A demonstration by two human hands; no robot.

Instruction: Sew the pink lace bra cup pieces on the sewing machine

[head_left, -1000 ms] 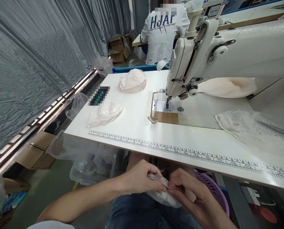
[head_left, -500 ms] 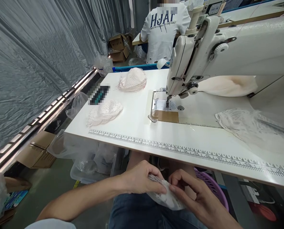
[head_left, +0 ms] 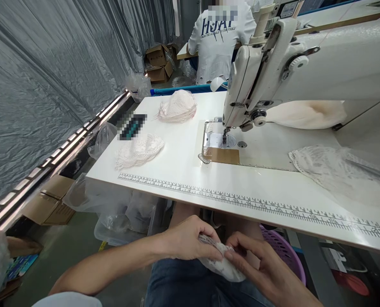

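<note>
Over my lap, below the table's front edge, both hands grip one bunched piece of white lace fabric [head_left: 220, 265]. My left hand [head_left: 194, 238] pinches its upper left part between thumb and fingers. At its right side, my right hand [head_left: 252, 258] closes thumb and fingertips on the edge; those fingers partly hide the cloth there. On the table lie a lace piece [head_left: 139, 150] at the left, a pinkish stack of cup-shaped pieces [head_left: 178, 106] behind it, and more white lace [head_left: 324, 166] at the right under a pair of metal tweezers or scissors, hard to tell which.
A white sewing machine [head_left: 273, 76] stands on the white table [head_left: 177, 170], which has a printed ruler along its front edge. A purple basket [head_left: 284, 251] sits beneath at right, a clear plastic bin [head_left: 122, 228] at left. A person in a white shirt [head_left: 222, 47] sits beyond.
My right hand has shifted very slightly left along the lace edge, its fingers a little closer to the left hand. The left hand holds still.
</note>
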